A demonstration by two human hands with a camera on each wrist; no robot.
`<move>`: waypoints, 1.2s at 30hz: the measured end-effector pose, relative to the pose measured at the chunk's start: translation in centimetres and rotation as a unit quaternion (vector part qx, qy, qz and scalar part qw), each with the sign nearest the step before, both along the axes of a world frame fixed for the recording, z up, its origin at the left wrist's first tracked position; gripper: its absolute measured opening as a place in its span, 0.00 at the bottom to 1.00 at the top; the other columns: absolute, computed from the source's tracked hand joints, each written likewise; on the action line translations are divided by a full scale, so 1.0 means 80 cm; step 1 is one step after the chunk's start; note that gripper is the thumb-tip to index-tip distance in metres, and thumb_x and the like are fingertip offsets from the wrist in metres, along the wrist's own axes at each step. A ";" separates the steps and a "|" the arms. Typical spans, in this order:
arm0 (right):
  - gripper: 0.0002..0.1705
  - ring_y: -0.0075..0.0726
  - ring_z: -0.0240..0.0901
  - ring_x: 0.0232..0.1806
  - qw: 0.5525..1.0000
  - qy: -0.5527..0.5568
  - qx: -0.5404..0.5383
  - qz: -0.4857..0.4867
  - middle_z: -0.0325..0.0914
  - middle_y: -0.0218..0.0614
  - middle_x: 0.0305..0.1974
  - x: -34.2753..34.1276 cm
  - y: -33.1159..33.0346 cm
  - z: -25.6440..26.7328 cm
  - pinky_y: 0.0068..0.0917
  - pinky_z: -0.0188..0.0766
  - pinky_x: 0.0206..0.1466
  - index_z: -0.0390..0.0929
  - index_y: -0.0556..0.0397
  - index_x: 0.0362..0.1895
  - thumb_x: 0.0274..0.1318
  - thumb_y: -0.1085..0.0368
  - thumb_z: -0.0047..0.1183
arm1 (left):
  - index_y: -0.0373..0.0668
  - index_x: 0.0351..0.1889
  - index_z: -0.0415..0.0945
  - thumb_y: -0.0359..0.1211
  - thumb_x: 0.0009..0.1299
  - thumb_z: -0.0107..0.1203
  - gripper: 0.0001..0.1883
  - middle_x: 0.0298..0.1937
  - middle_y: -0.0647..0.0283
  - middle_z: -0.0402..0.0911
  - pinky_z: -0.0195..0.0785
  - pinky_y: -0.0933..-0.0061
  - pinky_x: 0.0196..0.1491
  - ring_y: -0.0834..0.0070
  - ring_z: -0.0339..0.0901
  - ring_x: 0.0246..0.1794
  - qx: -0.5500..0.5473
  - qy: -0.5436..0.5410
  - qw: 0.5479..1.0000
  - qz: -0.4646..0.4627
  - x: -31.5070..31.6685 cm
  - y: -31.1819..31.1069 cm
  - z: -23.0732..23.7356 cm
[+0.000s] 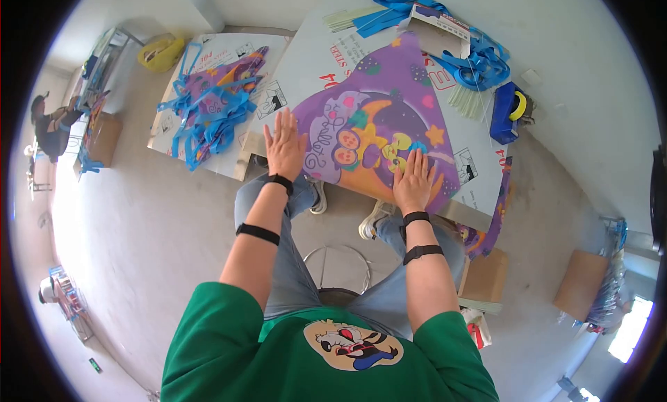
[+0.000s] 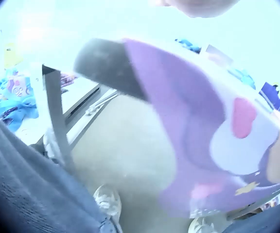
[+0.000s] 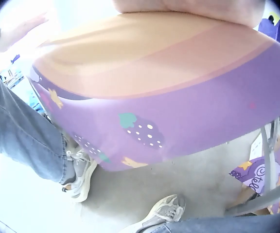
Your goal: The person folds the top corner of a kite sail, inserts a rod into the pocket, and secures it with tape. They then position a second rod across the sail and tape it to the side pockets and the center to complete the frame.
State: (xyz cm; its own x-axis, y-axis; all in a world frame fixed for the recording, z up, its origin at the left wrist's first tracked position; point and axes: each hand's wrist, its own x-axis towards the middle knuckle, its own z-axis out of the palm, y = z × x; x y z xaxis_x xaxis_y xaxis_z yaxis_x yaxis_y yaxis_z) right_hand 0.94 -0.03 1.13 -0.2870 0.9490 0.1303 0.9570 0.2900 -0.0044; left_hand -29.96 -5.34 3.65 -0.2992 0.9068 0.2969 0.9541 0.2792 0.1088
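Note:
A roughly triangular purple printed fabric piece (image 1: 379,75), with cartoon figures, stars and strawberries on it, is spread over the board-topped table (image 1: 306,61). Its near edge droops past the table front, where the left wrist view shows purple fabric (image 2: 164,97) hanging above the floor. My left hand (image 1: 284,146) lies flat with fingers straight at the left side of the fabric. Farther right, my right hand (image 1: 415,181) rests palm down on the print near the front edge, fingers extended. Only the underside of the right hand (image 3: 193,9) shows in the right wrist view.
Blue straps (image 1: 219,127) and printed pieces lie heaped on a second table to the left. Behind the fabric are an open carton (image 1: 441,30), blue ribbon (image 1: 479,65) and a blue tape dispenser (image 1: 503,117). A cardboard box (image 1: 484,275) stands low at the right.

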 end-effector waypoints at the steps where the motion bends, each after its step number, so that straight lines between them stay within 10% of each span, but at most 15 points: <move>1: 0.34 0.42 0.46 0.73 1.000 0.000 0.003 0.008 0.54 0.39 0.70 0.002 -0.006 0.000 0.50 0.41 0.72 0.57 0.54 0.68 0.62 0.49 0.40 | 0.38 0.66 0.60 0.38 0.69 0.46 0.28 0.73 0.61 0.55 0.37 0.57 0.73 0.67 0.48 0.74 0.020 -0.015 0.999 -0.038 0.017 0.001 0.013; 4: 0.34 0.43 0.47 0.72 1.000 -0.003 0.009 0.010 0.56 0.39 0.69 0.002 -0.005 0.002 0.51 0.41 0.72 0.58 0.55 0.67 0.62 0.49 0.41 | 0.39 0.63 0.63 0.30 0.63 0.51 0.28 0.70 0.58 0.58 0.41 0.59 0.72 0.65 0.53 0.72 0.017 -0.268 0.950 -0.157 0.087 0.012 0.012; 12: 0.35 0.43 0.46 0.72 1.000 0.023 -0.002 0.003 0.53 0.39 0.70 0.005 -0.006 -0.005 0.50 0.39 0.73 0.56 0.53 0.68 0.62 0.49 0.41 | 0.42 0.68 0.58 0.43 0.70 0.47 0.30 0.71 0.59 0.58 0.41 0.60 0.72 0.66 0.51 0.73 -0.046 -0.128 0.940 -0.314 0.165 0.035 -0.042; 28: 0.36 0.45 0.48 0.71 0.999 0.035 -0.010 0.013 0.54 0.42 0.69 0.004 -0.006 0.009 0.52 0.42 0.72 0.58 0.56 0.67 0.59 0.50 0.44 | 0.42 0.70 0.53 0.48 0.71 0.43 0.33 0.74 0.54 0.50 0.37 0.51 0.72 0.60 0.45 0.75 -0.097 -0.056 0.992 -0.051 -0.011 0.042 -0.045; 36: 0.36 0.45 0.50 0.70 0.999 0.040 -0.008 0.009 0.56 0.43 0.68 0.003 -0.009 0.016 0.53 0.44 0.71 0.57 0.57 0.67 0.60 0.51 0.44 | 0.39 0.68 0.58 0.45 0.70 0.45 0.32 0.74 0.55 0.50 0.39 0.52 0.72 0.59 0.45 0.74 -0.116 0.010 0.972 -0.203 0.109 0.070 -0.021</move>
